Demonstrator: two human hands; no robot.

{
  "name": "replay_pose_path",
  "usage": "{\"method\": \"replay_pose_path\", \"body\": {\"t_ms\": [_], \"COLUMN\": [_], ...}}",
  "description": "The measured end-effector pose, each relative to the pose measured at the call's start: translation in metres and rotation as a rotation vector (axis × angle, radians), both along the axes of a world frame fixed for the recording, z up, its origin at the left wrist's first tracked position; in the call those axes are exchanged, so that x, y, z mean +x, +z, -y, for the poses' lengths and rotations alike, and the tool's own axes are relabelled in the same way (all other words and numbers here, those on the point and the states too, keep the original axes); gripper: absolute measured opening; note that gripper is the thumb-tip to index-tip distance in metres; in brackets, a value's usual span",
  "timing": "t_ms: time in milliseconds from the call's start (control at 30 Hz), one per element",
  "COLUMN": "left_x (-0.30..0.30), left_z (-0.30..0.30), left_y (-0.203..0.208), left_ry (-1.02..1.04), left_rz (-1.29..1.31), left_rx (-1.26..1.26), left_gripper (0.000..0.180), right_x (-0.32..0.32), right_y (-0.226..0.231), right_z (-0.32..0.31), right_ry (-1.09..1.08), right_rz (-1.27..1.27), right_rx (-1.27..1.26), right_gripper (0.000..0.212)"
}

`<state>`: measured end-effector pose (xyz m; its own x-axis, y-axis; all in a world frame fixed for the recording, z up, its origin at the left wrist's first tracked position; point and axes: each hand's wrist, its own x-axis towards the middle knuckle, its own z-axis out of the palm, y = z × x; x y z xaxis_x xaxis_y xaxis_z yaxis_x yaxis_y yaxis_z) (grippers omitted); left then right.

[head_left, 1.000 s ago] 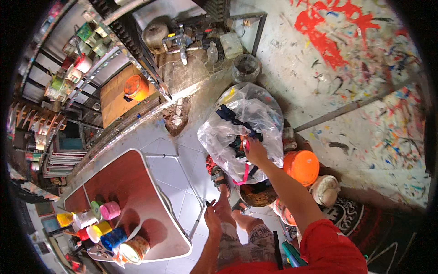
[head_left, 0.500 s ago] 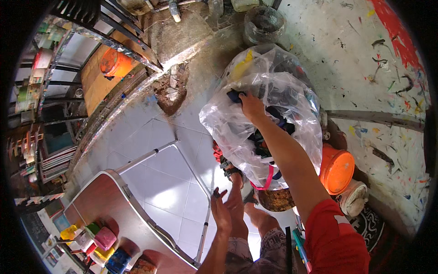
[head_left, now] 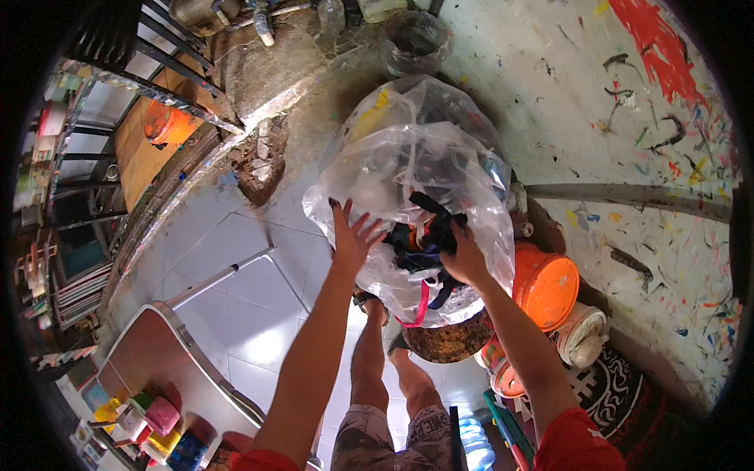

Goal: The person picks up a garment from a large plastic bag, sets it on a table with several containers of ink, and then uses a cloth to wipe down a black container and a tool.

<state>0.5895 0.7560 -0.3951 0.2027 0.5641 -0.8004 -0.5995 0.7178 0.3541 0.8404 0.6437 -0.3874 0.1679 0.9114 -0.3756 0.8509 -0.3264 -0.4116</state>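
Watch that clear plastic bag [head_left: 452, 161], centre of the frame: a hard tug could drag its slack rim and spill the dark cloth [head_left: 416, 260] in its mouth. Your left hand [head_left: 353, 240] is spread wide, nothing grasped, over the bag's left side; your right hand [head_left: 470, 259] curls at the cloth, grip too hidden to call.

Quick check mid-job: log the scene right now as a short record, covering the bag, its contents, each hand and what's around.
Container: large, crinkled, clear plastic bag, mouth open
Contents: tangled black and navy fabric-like pieces
Strap: narrow pink-red strap at the bag's near edge
Left hand: fingers spread at the bag's left side; contact unclear
Right hand: fingers at the dark pieces; firmness of grip unclear
Right of bag: round orange plastic bucket
Lower left: table with a red-brown top
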Motion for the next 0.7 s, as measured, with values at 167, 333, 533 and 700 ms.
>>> {"method": "replay_pose_path", "body": {"t_ms": [167,333,533,700], "left_x": [0.013,0.066,0.121,0.142], "left_z": [-0.065,-0.114,-0.141,-0.145], "left_y": [-0.011,0.082,0.213,0.259], "left_ry": [0.002,-0.157,-0.341,-0.52], "left_rz": [0.067,-0.027,-0.018,0.062], "left_rx": [0.048,0.555,1.048,1.366], "left_gripper": [0.11,0.111,0.109,0.083], "right_x": [0.033,0.078,0.076,0.005], "right_y": [0.015,0.064,0.109,0.078], "right_z": [-0.079,-0.117,-0.11,-0.071], "right_ry": [-0.105,-0.197,-0.33,0.453], "right_rz": [-0.031,0.211,0.349,0.156], "right_rx": [0.085,0.421,0.561,0.504], "right_gripper": [0.074,0.064,0.07,0.033]}}
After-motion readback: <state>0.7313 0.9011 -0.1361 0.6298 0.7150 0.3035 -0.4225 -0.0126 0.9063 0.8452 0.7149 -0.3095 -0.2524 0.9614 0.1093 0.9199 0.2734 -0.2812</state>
